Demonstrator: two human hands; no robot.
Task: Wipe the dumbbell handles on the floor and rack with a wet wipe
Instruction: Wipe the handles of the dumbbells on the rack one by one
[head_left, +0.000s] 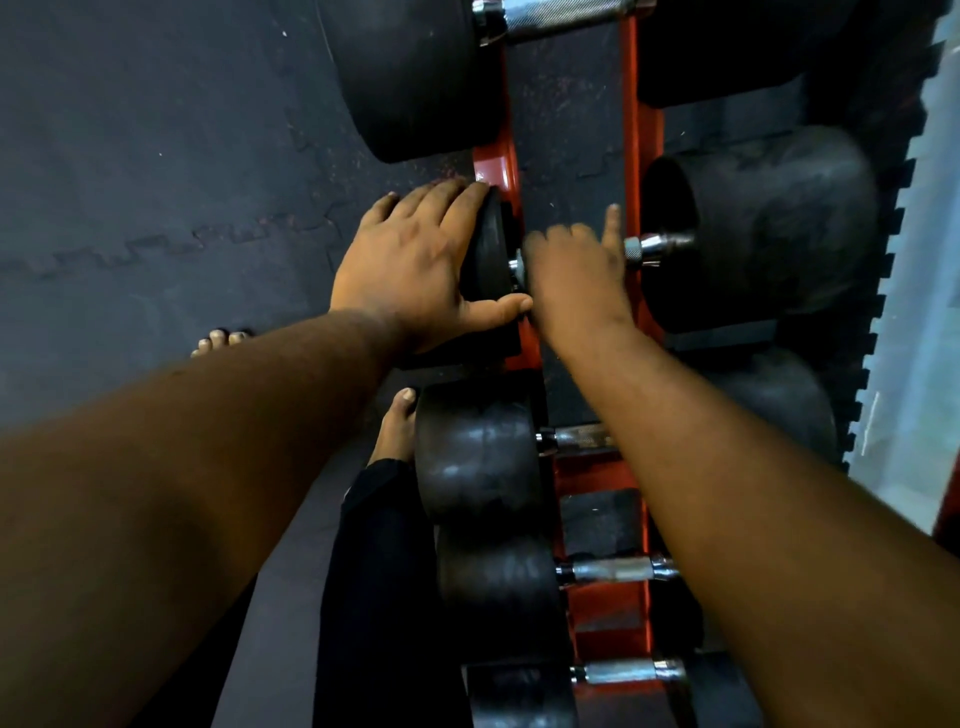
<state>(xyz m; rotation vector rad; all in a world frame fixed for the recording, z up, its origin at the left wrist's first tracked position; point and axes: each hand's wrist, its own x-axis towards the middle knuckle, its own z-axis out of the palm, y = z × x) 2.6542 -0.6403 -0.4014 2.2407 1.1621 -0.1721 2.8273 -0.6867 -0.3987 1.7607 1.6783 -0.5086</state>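
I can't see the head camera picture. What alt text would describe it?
Seen from above, a person's left hand holds the black end of a dumbbell on a red rack, while the right hand wraps round its handle. More dumbbells sit on the rack above and below.

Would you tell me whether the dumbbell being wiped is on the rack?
On: its heads straddle the red rack rails.

no readable text anywhere, no numbers or weight marks legible on the black dumbbell ends (763, 234), no brand or label on the red rack (496, 171), nothing printed on the dark floor mats (156, 156)
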